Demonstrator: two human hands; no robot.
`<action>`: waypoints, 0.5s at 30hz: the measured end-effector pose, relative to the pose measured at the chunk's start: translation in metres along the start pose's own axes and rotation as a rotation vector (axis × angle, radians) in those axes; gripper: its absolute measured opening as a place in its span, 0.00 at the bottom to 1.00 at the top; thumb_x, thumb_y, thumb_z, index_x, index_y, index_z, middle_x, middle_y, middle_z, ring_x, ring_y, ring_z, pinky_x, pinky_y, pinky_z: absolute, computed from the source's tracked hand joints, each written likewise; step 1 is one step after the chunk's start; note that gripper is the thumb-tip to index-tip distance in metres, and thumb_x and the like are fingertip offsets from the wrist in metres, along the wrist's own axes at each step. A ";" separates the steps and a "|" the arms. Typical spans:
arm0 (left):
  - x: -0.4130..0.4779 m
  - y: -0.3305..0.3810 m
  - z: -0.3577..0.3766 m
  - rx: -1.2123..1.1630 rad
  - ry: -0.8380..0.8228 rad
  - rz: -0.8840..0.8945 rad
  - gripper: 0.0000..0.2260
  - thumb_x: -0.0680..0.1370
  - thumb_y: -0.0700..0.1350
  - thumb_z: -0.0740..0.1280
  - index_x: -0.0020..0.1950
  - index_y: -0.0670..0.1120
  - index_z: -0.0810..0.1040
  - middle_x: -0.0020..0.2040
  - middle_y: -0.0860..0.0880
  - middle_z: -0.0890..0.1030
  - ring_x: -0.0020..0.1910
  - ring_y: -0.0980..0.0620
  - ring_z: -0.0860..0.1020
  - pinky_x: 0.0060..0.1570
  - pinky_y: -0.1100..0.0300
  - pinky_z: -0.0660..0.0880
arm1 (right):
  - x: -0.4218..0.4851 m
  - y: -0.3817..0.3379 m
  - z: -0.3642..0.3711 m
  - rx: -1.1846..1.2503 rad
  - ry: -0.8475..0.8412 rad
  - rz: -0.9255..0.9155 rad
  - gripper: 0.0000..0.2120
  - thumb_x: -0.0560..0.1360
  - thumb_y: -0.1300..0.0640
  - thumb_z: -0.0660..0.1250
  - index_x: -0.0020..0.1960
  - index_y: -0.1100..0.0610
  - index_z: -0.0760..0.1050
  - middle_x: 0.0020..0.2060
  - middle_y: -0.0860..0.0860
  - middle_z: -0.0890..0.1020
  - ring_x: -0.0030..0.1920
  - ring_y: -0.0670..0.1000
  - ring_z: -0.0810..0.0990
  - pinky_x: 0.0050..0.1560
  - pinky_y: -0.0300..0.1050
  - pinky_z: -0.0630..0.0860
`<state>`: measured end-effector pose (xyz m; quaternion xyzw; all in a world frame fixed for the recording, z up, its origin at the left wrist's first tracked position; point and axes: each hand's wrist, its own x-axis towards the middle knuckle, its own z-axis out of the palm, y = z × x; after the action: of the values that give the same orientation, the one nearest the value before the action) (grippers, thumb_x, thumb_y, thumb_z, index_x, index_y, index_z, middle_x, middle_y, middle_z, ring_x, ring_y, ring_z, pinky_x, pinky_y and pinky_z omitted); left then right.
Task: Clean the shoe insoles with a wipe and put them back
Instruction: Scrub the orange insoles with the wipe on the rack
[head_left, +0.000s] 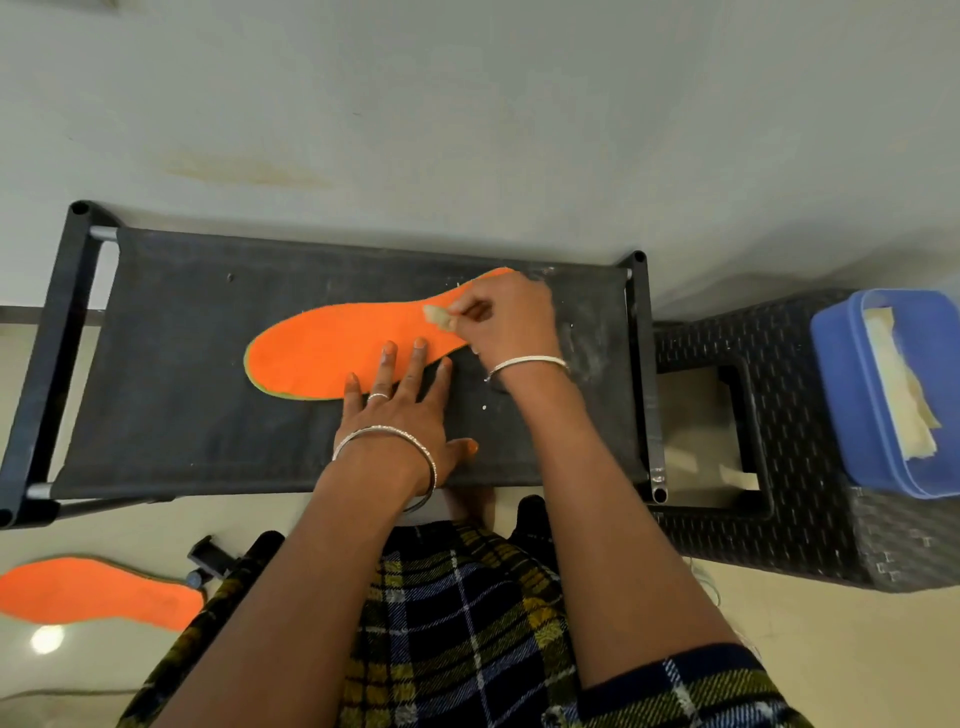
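**Wiping the first insole: a small wipe and a light hold-down**

Head view. The right grip (506, 317) pinches a small crumpled wipe (439, 318) between thumb and fingertips and holds it on the narrow part of the orange insole (332, 358). The insole lies flat on the black fabric worktop (208, 415), its broad toe end reaching out left of that grip. The left grip (400, 410) grasps nothing. Its fingers are straight and spread, and the tips press the insole's near edge just below and left of the wipe. A second insole (98, 590) lies on the floor, far down and left of both grips. A blue tub (831, 374) of spare wipes sits on a wicker stool (779, 519), well right of the right grip.

Only fingertips pin the insole along one edge, so a firm stroke toward the toe could probably slide or buckle it. The wad looks worn. Pale specks (483, 408) lie near the right wrist, so it may shed lint onto the insole. The insole on the floor could pick up fresh dirt.
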<state>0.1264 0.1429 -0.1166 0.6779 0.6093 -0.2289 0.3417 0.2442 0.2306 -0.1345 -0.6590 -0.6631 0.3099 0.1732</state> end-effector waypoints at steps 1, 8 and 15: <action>0.000 -0.004 -0.001 0.004 -0.004 -0.008 0.39 0.80 0.67 0.55 0.80 0.56 0.34 0.77 0.51 0.28 0.77 0.43 0.31 0.75 0.38 0.41 | -0.001 -0.008 0.005 -0.068 -0.053 -0.049 0.03 0.69 0.61 0.75 0.43 0.56 0.85 0.41 0.50 0.86 0.43 0.50 0.83 0.49 0.41 0.77; -0.004 -0.014 -0.001 -0.021 -0.025 0.010 0.39 0.80 0.66 0.56 0.80 0.55 0.34 0.77 0.51 0.28 0.77 0.43 0.31 0.75 0.39 0.40 | 0.007 0.016 -0.013 -0.141 0.222 0.157 0.04 0.72 0.54 0.74 0.45 0.53 0.84 0.44 0.50 0.86 0.48 0.53 0.83 0.51 0.46 0.77; -0.001 -0.013 0.001 -0.146 0.023 0.031 0.39 0.80 0.63 0.58 0.79 0.56 0.34 0.79 0.52 0.31 0.79 0.44 0.35 0.77 0.41 0.43 | 0.003 -0.009 0.010 -0.124 0.070 -0.022 0.04 0.72 0.60 0.71 0.45 0.56 0.85 0.43 0.53 0.86 0.46 0.55 0.83 0.49 0.49 0.78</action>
<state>0.1134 0.1420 -0.1191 0.6633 0.6175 -0.1708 0.3867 0.2308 0.2324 -0.1364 -0.6716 -0.6818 0.2429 0.1586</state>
